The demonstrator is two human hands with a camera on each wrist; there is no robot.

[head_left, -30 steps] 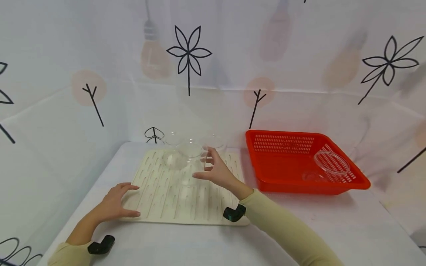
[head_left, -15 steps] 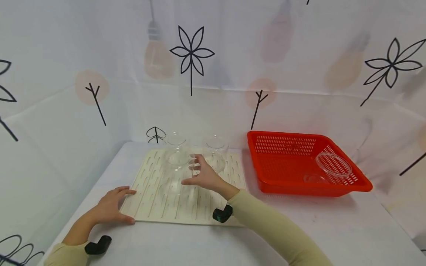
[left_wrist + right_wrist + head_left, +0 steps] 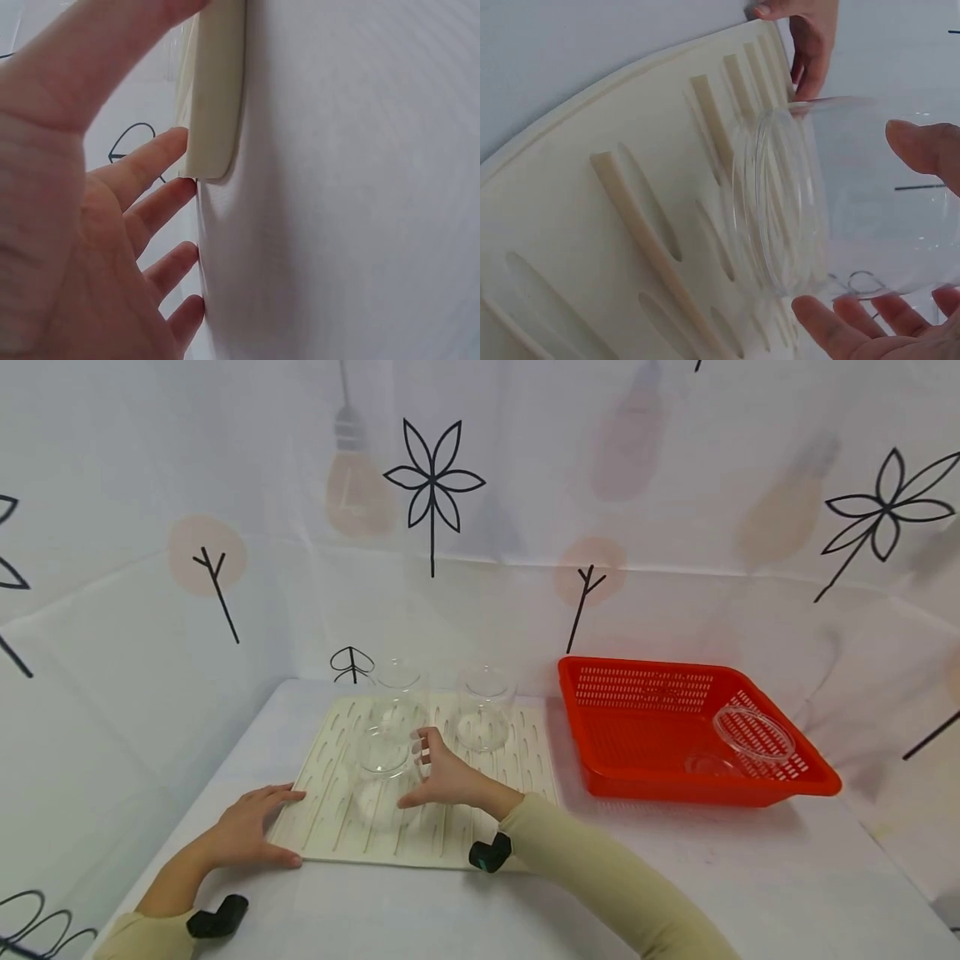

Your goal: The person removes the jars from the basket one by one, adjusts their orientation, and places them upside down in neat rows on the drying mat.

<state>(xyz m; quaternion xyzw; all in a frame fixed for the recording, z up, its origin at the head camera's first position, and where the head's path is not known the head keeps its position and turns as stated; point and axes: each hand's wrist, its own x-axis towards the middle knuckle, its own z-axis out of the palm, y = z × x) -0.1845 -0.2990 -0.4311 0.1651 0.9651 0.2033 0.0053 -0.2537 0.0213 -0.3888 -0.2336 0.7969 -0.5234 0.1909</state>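
Nearest, the left hand (image 3: 247, 831) has its fingers spread at the near left corner of the ribbed drying mat (image 3: 318, 831), seemingly steadying it. Beyond, the right hand (image 3: 450, 779) grips a clear cup (image 3: 384, 767) over the mat's left part, thumb and fingers on opposite sides; the step looks like placing, and the next move calls for a level set-down and gentle release. The right wrist view adds the cup's ringed end facing the ribs; contact I cannot tell. Only the head view plainly shows two clear cups (image 3: 483, 728) behind and, farther right, the red basket (image 3: 675, 788) with clear pieces (image 3: 752, 733) inside
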